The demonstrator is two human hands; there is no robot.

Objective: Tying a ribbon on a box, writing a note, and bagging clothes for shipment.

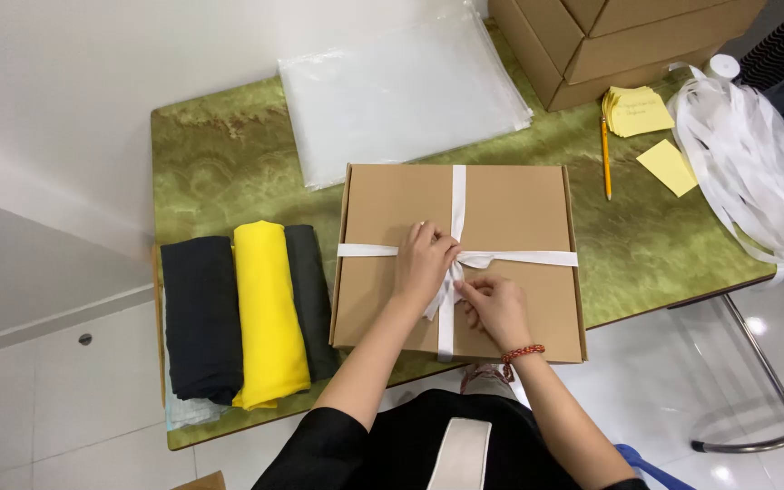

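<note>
**A:** Status on the hands?

**B:** Both on the flat cardboard box [510,218], mid-table, near the front edge of the green marbled table [220,163]. Left hand [424,261] lies on the lid at the ribbon crossing, fingers curled onto the white ribbon [537,258]. Right hand [494,304] sits just below the crossing, fingertips pinching a loose ribbon tail. A red braided bracelet [522,352] is on the right wrist.

**A:** Ribbon layout?

**B:** One band runs across the lid, one runs front to back. They cross near the centre, under the hands. The knot itself is hidden by the fingers.

**A:** Box closed?

**B:** Lid is down, flat.

**A:** What's around it?

**B:** Left of the box: three folded cloths side by side, black cloth [200,318], yellow cloth [269,313], dark grey cloth [312,304]; the grey one touches the box side. Behind the box: stack of clear plastic bags [401,91]. Back right: stacked cardboard cartons [619,41]. Right side: yellow sticky notes [637,111], a yellow pencil [606,159], and a loose heap of white ribbon [746,154], well apart from the box.
</note>
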